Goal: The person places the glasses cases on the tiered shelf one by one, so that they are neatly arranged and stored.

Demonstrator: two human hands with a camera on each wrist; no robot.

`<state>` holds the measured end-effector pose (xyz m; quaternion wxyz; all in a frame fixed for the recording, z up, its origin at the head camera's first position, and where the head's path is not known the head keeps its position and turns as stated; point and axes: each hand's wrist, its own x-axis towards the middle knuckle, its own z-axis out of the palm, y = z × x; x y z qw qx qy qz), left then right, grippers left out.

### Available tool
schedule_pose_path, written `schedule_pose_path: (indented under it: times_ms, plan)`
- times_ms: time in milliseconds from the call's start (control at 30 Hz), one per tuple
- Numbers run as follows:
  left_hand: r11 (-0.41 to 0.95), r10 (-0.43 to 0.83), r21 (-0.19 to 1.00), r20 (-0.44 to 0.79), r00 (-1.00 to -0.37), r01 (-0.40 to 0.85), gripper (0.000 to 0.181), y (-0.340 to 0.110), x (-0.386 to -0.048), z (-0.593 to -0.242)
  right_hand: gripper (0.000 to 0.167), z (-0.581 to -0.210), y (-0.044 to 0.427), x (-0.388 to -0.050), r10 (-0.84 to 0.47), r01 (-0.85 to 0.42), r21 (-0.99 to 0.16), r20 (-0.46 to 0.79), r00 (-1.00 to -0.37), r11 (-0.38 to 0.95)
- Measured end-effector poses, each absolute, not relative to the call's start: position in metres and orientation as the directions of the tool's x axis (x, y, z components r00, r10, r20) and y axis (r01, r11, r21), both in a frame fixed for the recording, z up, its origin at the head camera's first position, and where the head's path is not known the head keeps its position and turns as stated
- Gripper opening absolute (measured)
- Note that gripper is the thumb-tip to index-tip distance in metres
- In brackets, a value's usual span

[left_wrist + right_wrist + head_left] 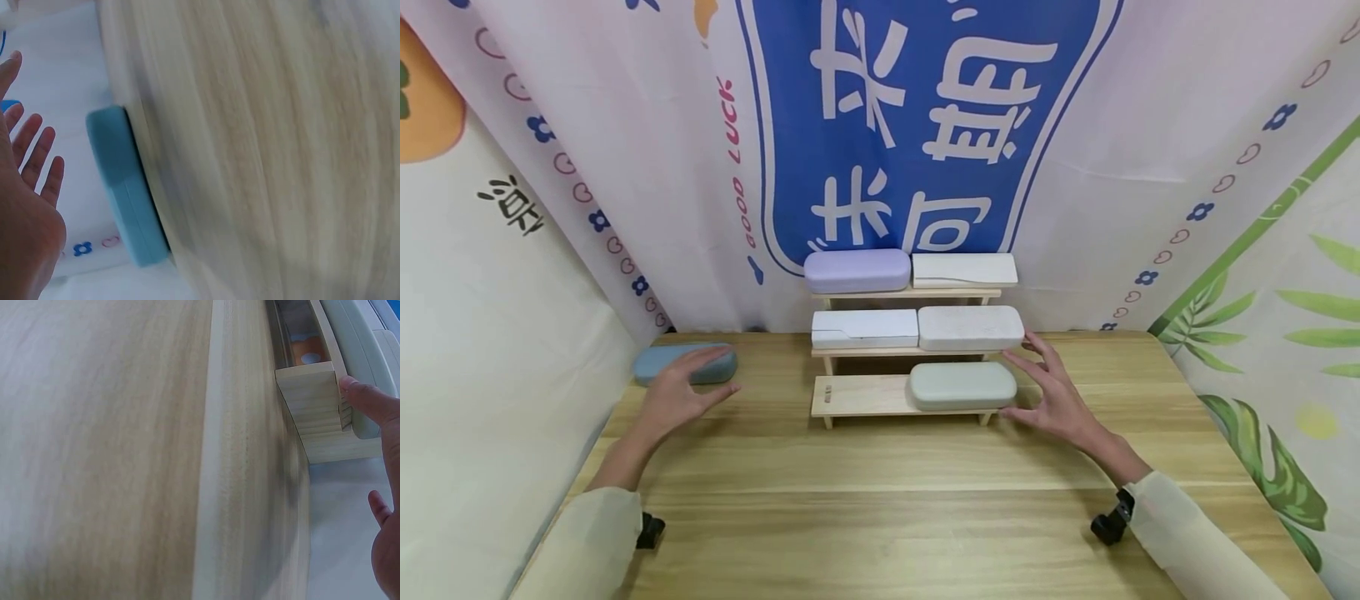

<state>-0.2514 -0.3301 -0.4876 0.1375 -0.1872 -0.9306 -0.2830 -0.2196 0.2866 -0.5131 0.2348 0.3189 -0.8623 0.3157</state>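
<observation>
A blue glasses case (655, 363) lies at the table's back left. My left hand (676, 398) hovers over it with fingers and thumb spread; the left wrist view shows the hand (28, 194) apart from the case. At the right end of a three-step wooden stand (865, 396), my right hand (1056, 404) has its fingers spread. Its thumb (369, 400) rests by the lowest step's end, beside a pale green glasses case (962, 385). That case sits on the right half of the lowest step. Whether the other right fingers touch the stand cannot be told.
The middle step bears a white case (865, 328) and an off-white case (970, 327). On the top step are a purple case (857, 271) and a white flap case (964, 270). A printed curtain (700, 167) hangs behind the wooden table (850, 500).
</observation>
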Motion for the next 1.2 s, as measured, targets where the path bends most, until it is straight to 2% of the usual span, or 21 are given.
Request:
schedule_pose_path:
  times_ms: [267, 933, 1200]
  plan:
    - [0.796, 0.262, 0.427, 0.394, -0.881, 0.428, 0.069, -0.341, -0.26, -0.494, 0.101, -0.515, 0.288, -0.221, -0.39, -0.686, -0.404, 0.6, -0.698, 0.605]
    - [0.848, 0.248, 0.394, 0.298, -0.922, 0.356, 0.083, -0.377, -0.277, -0.502, 0.101, -0.515, 0.288, -0.222, -0.391, -0.679, -0.392, 0.595, -0.702, 0.621]
    - [0.857, 0.256, 0.365, 0.308, -0.916, 0.363, 0.086, -0.385, -0.284, -0.506, 0.101, -0.516, 0.288, -0.222, -0.388, -0.676, -0.396, 0.595, -0.704, 0.621]
